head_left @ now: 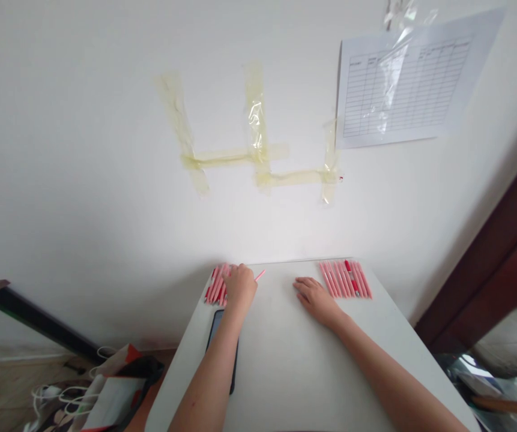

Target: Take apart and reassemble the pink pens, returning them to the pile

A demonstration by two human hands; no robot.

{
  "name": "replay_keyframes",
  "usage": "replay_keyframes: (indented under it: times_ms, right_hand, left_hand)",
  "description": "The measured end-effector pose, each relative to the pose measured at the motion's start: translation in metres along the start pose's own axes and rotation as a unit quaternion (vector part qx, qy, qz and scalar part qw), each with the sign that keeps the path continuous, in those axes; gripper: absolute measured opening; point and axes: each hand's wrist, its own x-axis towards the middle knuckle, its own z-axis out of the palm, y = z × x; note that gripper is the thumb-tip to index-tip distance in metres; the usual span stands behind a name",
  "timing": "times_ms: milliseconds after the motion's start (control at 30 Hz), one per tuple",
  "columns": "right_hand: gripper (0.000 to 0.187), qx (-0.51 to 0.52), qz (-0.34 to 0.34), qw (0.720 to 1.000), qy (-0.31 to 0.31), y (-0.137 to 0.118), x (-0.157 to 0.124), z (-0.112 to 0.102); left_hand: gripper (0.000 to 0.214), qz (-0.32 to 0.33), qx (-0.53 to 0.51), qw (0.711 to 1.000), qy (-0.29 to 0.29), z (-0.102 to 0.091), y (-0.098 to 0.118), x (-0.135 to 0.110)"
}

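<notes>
A pile of pink and red pens (216, 285) lies at the table's back left corner. Over its right side is my left hand (241, 288), fingers curled down and closed. One pink pen (260, 275) sticks out to the right from under that hand and seems to be held in it; the fingertips are partly hidden. My right hand (316, 299) rests on the tabletop with its fingers stretched out and nothing in it. Just right of its fingers is a neat row of pink pens (337, 279), with a red pen (352, 277) among them.
A dark phone (234, 373) lies partly under my left forearm on the white table (280, 360). The table meets a white wall bearing yellowed tape (226, 159) and a printed sheet (406, 90). Paper bags (116, 393) stand at the lower left.
</notes>
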Motion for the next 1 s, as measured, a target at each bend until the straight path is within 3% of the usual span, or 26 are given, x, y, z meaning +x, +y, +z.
replay_keyframes:
  times_ms: [67, 267, 433, 667, 1000]
  right_hand:
    - [0.038, 0.005, 0.009, 1.0, 0.015, 0.001, -0.001, 0.0]
    - [0.037, 0.027, 0.006, 0.997, 0.079, 0.008, -0.002, -0.003]
    - [0.034, 0.03, -0.033, 0.996, 0.072, 0.01, -0.003, -0.006]
    - [0.031, 0.008, -0.054, 0.997, 0.053, 0.009, -0.002, -0.006]
    - [0.024, -0.001, -0.039, 0.998, 0.049, 0.013, 0.001, -0.003]
  left_hand:
    - [0.03, 0.024, -0.014, 0.999, -0.023, 0.001, 0.016, -0.006]
    - [0.032, 0.102, -0.048, 0.993, -0.019, 0.016, 0.052, -0.024]
    - [0.029, 0.151, -0.08, 0.985, -0.007, 0.033, 0.068, -0.033]
    - [0.018, 0.134, -0.124, 0.983, 0.01, 0.046, 0.072, -0.04]
    - [0.013, 0.064, -0.139, 0.988, -0.018, 0.038, 0.059, -0.054]
